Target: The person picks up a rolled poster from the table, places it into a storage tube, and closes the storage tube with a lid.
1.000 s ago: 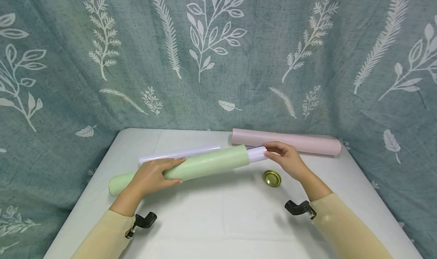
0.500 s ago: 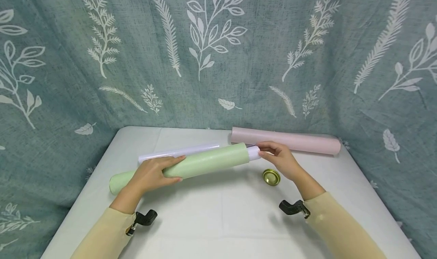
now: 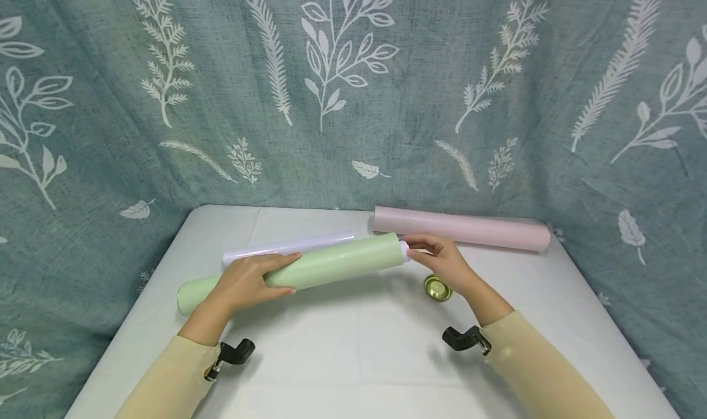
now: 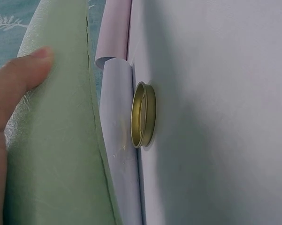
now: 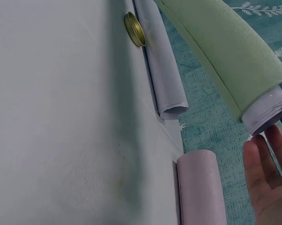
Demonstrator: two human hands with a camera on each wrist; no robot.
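Note:
A light green roll (image 3: 342, 263) lies tilted across the middle in the head view, its right end raised. My left hand (image 3: 251, 284) grips it near its left part, thumb and fingers spread round it; a finger (image 4: 30, 70) shows on it in the left wrist view. The short end of a lavender paper roll (image 3: 405, 251) sticks out of the green roll's right opening. My right hand (image 3: 439, 261) pinches that end, fingertips close to the green rim, as the right wrist view shows too. The rest of the inner roll is hidden inside the green one.
Behind the green roll lies another lavender roll (image 3: 298, 245); a pink roll (image 3: 464, 229) lies at the back right. One gold lid (image 3: 437, 288) rests below my right hand. The wrist views show a gold lid (image 5: 134, 29) beside the loose lavender roll on the white table (image 3: 331, 351).
My right hand has moved left, and the lavender roll has slid further into the green roll, leaving a shorter end showing. My left hand and the green roll have stayed nearly still.

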